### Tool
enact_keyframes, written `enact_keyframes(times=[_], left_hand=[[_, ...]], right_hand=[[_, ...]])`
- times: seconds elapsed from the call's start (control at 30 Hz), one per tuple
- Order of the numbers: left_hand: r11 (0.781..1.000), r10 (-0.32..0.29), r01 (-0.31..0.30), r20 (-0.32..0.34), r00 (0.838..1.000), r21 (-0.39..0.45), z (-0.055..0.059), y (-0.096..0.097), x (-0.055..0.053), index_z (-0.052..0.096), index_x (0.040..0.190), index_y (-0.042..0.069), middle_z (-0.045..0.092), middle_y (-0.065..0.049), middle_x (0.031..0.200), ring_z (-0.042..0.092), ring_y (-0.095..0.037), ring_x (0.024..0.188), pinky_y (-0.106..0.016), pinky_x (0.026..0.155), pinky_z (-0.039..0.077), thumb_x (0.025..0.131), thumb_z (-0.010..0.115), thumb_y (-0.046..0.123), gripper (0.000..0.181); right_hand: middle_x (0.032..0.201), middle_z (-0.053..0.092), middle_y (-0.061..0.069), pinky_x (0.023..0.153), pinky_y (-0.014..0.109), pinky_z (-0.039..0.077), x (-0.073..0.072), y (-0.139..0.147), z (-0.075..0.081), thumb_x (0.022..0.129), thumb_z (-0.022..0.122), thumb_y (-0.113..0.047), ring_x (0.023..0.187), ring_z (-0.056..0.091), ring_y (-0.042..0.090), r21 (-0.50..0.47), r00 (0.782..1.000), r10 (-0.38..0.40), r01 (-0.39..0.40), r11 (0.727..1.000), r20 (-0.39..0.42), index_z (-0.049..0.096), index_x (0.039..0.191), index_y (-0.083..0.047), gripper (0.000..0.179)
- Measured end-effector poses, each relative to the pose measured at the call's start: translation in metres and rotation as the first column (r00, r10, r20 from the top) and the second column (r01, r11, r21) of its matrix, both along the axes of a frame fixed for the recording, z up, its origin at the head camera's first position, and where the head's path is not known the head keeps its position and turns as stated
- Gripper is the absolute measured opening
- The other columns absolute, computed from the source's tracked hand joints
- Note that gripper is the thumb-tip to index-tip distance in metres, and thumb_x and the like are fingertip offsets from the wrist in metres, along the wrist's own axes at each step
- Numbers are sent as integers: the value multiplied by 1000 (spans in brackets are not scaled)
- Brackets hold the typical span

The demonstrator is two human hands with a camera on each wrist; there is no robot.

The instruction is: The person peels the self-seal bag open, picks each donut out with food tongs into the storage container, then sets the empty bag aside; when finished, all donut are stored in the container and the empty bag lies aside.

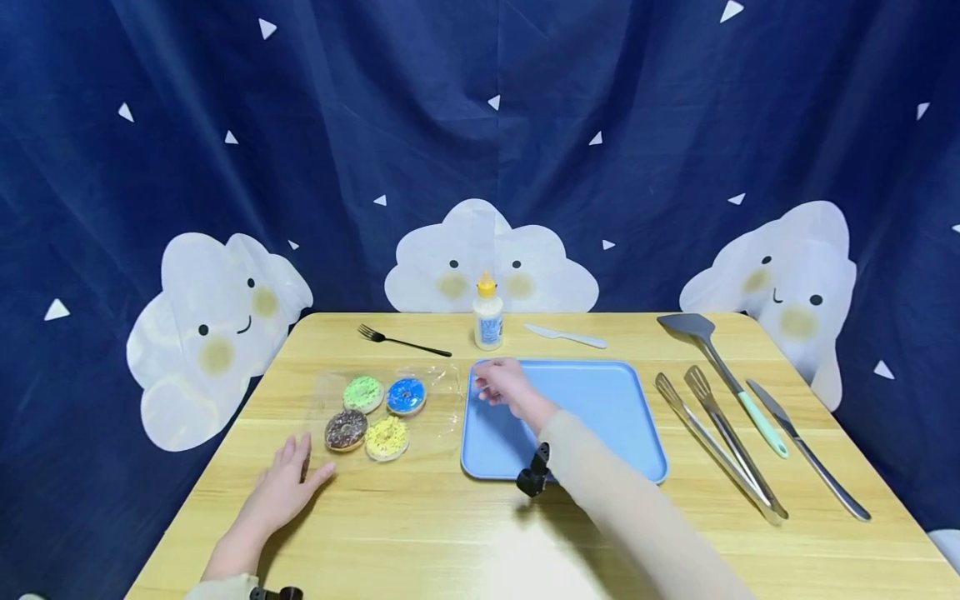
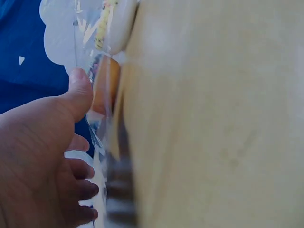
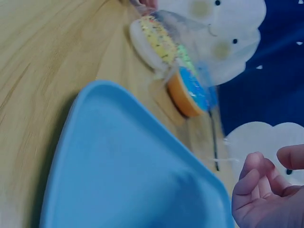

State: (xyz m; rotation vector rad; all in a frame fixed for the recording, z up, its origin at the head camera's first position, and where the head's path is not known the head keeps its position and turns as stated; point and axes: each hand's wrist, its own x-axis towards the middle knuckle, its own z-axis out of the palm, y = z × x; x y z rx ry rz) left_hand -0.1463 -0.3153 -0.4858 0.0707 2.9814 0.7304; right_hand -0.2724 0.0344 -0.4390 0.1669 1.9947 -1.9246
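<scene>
Four-colour toy donuts lie in a clear plastic bag (image 1: 441, 408) on the left of the table: a green donut (image 1: 354, 390), a blue donut (image 1: 400, 402), a chocolate-brown donut (image 1: 335, 427) and a yellow donut (image 1: 379, 448). My left hand (image 1: 279, 493) is at the bag's near left edge, fingers spread; in the left wrist view its thumb (image 2: 80, 95) lies against or close to the plastic. My right hand (image 1: 506, 385) hovers over the far left corner of a blue tray (image 1: 585, 408). Its fingers (image 3: 251, 183) bend loosely, thumb apart, with nothing visible between them.
Behind the tray stand a white glue bottle (image 1: 488, 321) with a yellow cap and a pale knife (image 1: 566, 336). A black fork (image 1: 405, 341) lies behind the bag. To the right are metal tongs (image 1: 712, 442), a spatula (image 1: 723, 371) and a metal knife (image 1: 810, 454).
</scene>
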Motion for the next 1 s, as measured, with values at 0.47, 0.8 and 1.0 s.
enact_keyframes(times=[0.47, 0.8, 1.0], left_hand=[[997, -70, 75, -260, 963, 9, 39, 43, -32, 48, 132, 1, 51, -24, 128, 48, -45, 114, -58, 93, 38, 87, 60, 47, 66], [964, -237, 264, -338, 911, 34, 43, 63, -50, 58, 122, 0, 55, -20, 125, 47, -39, 117, -56, 98, 35, 77, 75, 35, 60], [932, -308, 354, -337, 890, 82, 45, 86, -51, 61, 119, 1, 55, -17, 122, 48, -35, 116, -52, 96, 40, 79, 74, 30, 51]], right_hand=[[85, 59, 12, 58, 26, 46, 27, 80, 7, 94, 53, -18, 60, 56, 14, -47, 999, -1, -1, 999, -49, 53, 108, 4, 26], [80, 60, 6, 56, 24, 46, 56, 141, 3, 97, 48, -17, 62, 57, 13, -92, 998, -37, 31, 995, -59, 51, 107, 4, 23], [81, 61, 4, 55, 22, 46, 72, 173, 4, 98, 47, -18, 64, 59, 13, -123, 993, -76, 64, 990, -91, 54, 100, -3, 17]])
